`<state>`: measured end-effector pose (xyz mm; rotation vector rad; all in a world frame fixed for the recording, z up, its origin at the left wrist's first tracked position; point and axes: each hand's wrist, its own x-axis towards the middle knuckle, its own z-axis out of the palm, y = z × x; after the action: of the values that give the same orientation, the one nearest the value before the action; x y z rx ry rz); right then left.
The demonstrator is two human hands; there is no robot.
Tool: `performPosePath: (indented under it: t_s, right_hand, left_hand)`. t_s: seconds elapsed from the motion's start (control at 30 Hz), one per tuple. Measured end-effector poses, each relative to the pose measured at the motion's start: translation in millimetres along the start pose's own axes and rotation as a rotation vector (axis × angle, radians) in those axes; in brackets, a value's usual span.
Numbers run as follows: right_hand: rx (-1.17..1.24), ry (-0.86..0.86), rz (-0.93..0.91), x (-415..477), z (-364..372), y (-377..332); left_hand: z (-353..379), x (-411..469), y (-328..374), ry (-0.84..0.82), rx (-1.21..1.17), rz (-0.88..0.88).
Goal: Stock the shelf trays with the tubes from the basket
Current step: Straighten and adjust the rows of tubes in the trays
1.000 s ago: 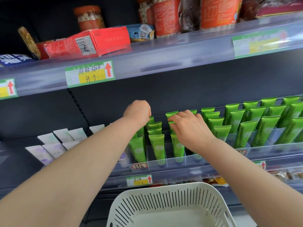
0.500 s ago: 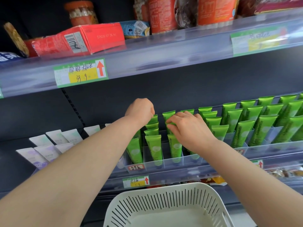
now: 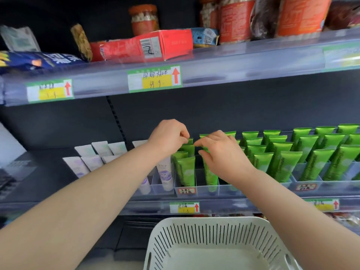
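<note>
Rows of green tubes (image 3: pixel 280 164) stand cap-down in clear shelf trays (image 3: pixel 196 189) on the middle shelf. My left hand (image 3: pixel 167 136) reaches over the leftmost green row and pinches the top edge of a rear green tube (image 3: pixel 188 148). My right hand (image 3: pixel 220 152) is just to the right of it, fingers curled on the top of a green tube (image 3: pixel 211 175) in the adjoining row. The white slotted basket (image 3: pixel 214 236) sits below, and the part of it in view holds nothing.
White and lilac tubes (image 3: pixel 91 160) fill the trays to the left. The upper shelf (image 3: pixel 214 67) carries a red box (image 3: pixel 142 46), jars and bags close above my hands. Price labels (image 3: pixel 185 207) line the shelf rails.
The view has swung so the shelf sits further right. My two hands have drawn closer together over the left green rows, with the right hand's fingers spread more.
</note>
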<state>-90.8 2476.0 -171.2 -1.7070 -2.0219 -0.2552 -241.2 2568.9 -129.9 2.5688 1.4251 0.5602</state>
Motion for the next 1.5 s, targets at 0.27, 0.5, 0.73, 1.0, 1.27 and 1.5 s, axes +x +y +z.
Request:
performPosePath:
  t_s: [0.27, 0.5, 0.73, 1.0, 1.27, 1.5]
  right_hand:
    - [-0.048, -0.164, 0.016, 9, 26, -20]
    - [-0.067, -0.150, 0.011, 6, 29, -22]
    - [-0.035, -0.082, -0.014, 1, 16, -16]
    - [-0.077, -0.016, 0.052, -12, 0, 1]
    - [-0.074, -0.066, 0.048, -12, 2, 4]
    - [-0.063, -0.085, 0.025, -11, 3, 1]
  left_hand:
    - [-9, -25, -23, -0.006, -0.012, -0.025]
    - [-7, -25, -24, -0.007, -0.006, -0.032]
    - [2, -16, -19, -0.118, 0.146, 0.025]
    - [16, -9, -11, -0.056, 0.174, 0.035]
    - [12, -3, -8, -0.104, 0.087, 0.012]
    - [11, 7, -12, -0.028, 0.080, -0.030]
